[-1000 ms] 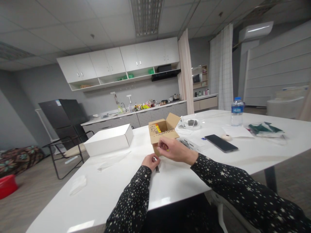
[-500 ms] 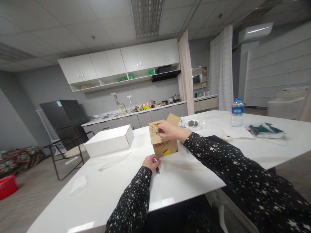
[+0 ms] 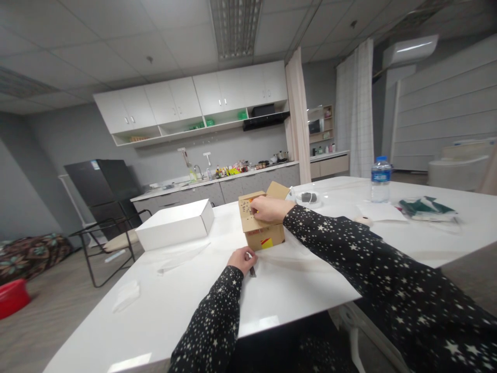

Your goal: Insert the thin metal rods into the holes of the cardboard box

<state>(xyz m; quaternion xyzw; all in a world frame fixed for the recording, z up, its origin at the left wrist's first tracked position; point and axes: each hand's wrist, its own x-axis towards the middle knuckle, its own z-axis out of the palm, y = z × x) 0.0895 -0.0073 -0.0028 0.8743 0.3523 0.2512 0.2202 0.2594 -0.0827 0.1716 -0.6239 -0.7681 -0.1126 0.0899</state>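
Note:
A brown cardboard box (image 3: 265, 239) with yellow and red labels stands on the white table (image 3: 295, 282). Its upper face carries many small dark marks, too small to name. Over that face is my right hand (image 3: 267, 208), fingers bent and pinched together; whatever they hold is hidden. My left hand (image 3: 242, 260) rests on the table just in front of the box, thumb and fingers closed. A thin dark piece (image 3: 252, 271) shows right beside its fingertips, its kind unclear.
Left of the box lies a white carton (image 3: 174, 228). Clear plastic wrap (image 3: 182, 261) and a crumpled white piece (image 3: 127, 296) are at the left. To the right are a white round tray (image 3: 308, 200), a water bottle (image 3: 381, 180) and a green packet (image 3: 427, 208).
My right hand has shifted slightly left and its wrist has dropped closer over the box. My left hand has stayed almost still.

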